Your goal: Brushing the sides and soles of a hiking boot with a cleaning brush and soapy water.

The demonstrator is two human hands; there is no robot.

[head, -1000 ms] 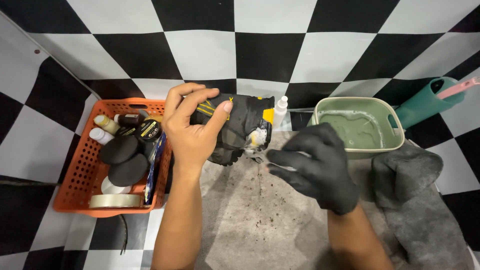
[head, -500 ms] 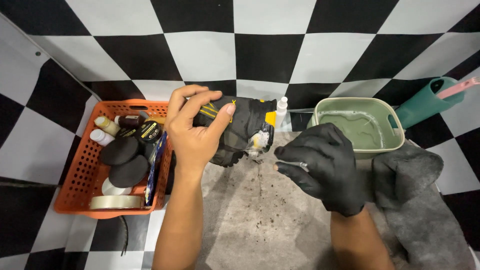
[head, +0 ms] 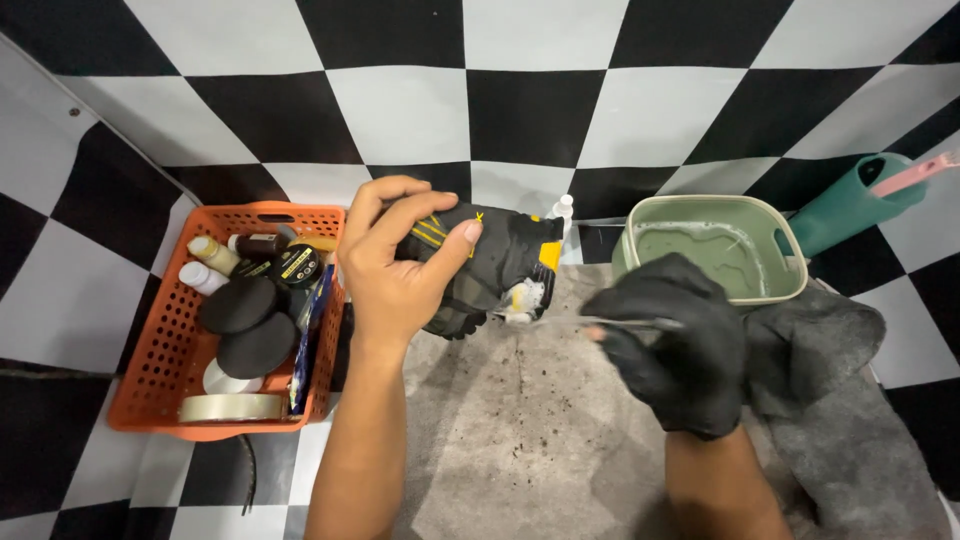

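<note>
Shoe raised in bare left hand's wrapped grip; gloved right hand pinches thin metal tool.

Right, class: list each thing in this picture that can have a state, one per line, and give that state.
Left hand: bare, gripping the shoe.
Black and yellow shoe: held up off the mat, tilted.
Right hand: in a black glove, holding the thin metal tool.
Thin metal tool: tip at the shoe.
Green tub: open, holding murky water.
Orange basket: full of bottles, sponges, tape.
Grey cloth: crumpled.
Grey mat: speckled with dirt.
</note>
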